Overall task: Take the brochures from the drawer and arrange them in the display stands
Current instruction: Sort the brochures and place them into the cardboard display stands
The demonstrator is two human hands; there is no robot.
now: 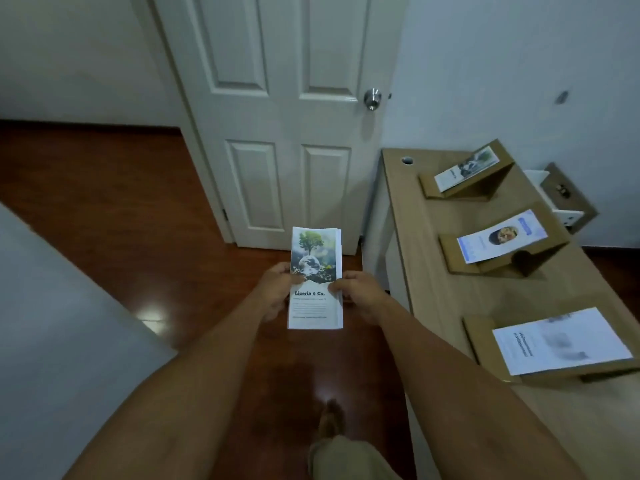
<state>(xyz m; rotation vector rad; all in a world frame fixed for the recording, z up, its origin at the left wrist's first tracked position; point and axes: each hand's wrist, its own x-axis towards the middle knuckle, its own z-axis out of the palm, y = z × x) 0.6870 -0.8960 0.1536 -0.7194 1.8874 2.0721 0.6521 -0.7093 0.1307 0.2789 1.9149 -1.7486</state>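
Observation:
A stack of tall brochures (314,258) with a tree-and-globe cover reading "Liceria & Co." is held upright over the floor, left of the desk. My left hand (275,289) grips its left edge and my right hand (358,294) grips its right edge, thumb on the cover. On the wooden desk (433,282) stand three cardboard display stands. The far stand (485,187) holds a matching tree brochure (465,168). The middle stand (540,251) holds a blue-white brochure (498,237). The near stand (481,341) holds a white sheet (561,341). An open white drawer (557,199) shows behind the desk.
A white panel door (277,116) with a metal knob (372,98) stands straight ahead. The floor is glossy dark wood (121,202). A grey surface (62,323) fills the lower left. My foot and trouser leg (332,431) show at the bottom.

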